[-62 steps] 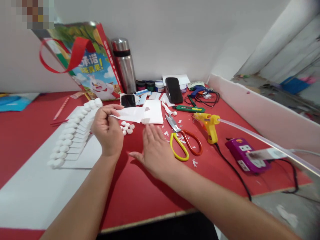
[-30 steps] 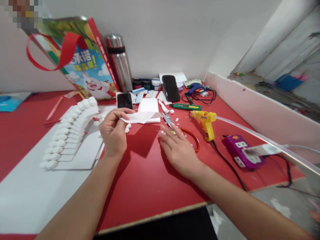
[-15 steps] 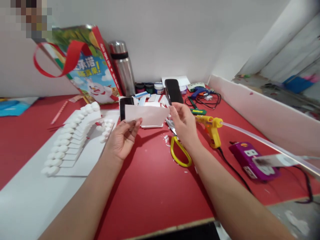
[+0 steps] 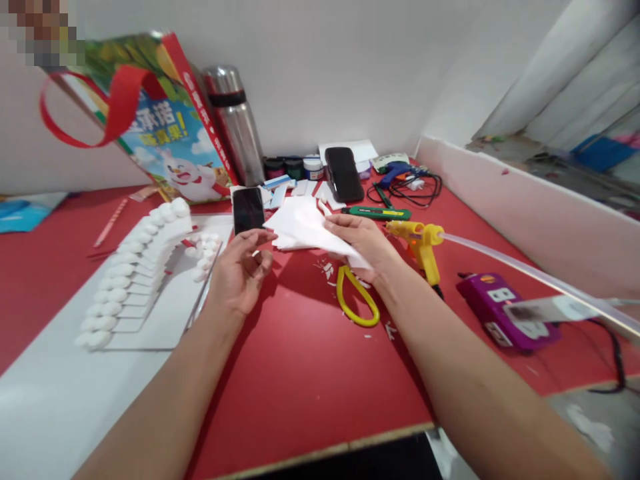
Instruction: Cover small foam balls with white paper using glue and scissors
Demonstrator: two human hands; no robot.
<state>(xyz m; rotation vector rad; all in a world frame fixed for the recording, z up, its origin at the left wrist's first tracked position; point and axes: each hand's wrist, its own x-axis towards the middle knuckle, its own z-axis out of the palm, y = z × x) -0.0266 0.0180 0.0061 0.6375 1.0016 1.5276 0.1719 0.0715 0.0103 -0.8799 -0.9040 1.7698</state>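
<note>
My right hand (image 4: 363, 243) pinches a white sheet of paper (image 4: 317, 230), which slants across a stack of white paper on the red table (image 4: 300, 373). My left hand (image 4: 245, 270) is beside the sheet's left end, its fingers curved and apart, holding nothing. Below my right hand lie yellow-handled scissors (image 4: 373, 313), their blades hidden. Left of my left hand stands a white curved stair-like model (image 4: 150, 267) edged with round white pieces. A phone (image 4: 249, 210) lies just beyond my left fingertips.
A yellow glue gun (image 4: 425, 257) and a purple box (image 4: 505, 310) are on the right. A green cutter (image 4: 377, 213) and second phone (image 4: 344, 175) lie behind my right hand. A steel flask (image 4: 235, 127) and colourful bag (image 4: 170, 133) stand at the back left.
My left hand has let go of the paper and opened. The sheet, held by my right hand, has swung down from its level, stretched position. The view has shifted slightly.
</note>
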